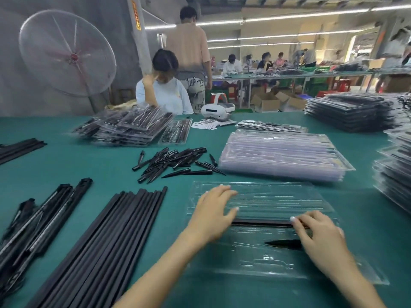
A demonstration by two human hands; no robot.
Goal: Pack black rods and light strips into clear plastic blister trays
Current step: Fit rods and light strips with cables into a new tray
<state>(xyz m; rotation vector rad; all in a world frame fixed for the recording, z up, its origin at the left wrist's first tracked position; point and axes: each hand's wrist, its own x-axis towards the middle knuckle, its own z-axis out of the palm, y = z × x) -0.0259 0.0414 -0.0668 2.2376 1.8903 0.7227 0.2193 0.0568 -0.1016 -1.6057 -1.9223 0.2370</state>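
Tray (278, 196), clear plastic, lies open on the green surface (111, 161) straight ahead of the person, long side running left to right. A black rod (262, 222) sits in one of its middle channels, and a black pointed spike (282, 243) lies in a nearer pocket.

The left hand (213, 216) rests flat on the tray's left part, its grip spread, fingers straight and pressing the plastic by the rod's left end. The right hand (320, 234) lies over the rod's right end; its grip is bent at the fingertips, which touch the rod, but blur keeps me from telling whether they pinch it or only press it.

Left of the tray, a row of rods (106, 245) lies side by side on the surface, with light strips (44, 218) further left. Beyond the tray sits a loose heap of spikes (173, 163), and just right of that a stack of empty trays (282, 156). Packed trays (131, 127) are piled at the far left, and more of them (349, 112) at the far right. A person in pale blue (164, 94) sits across the surface.
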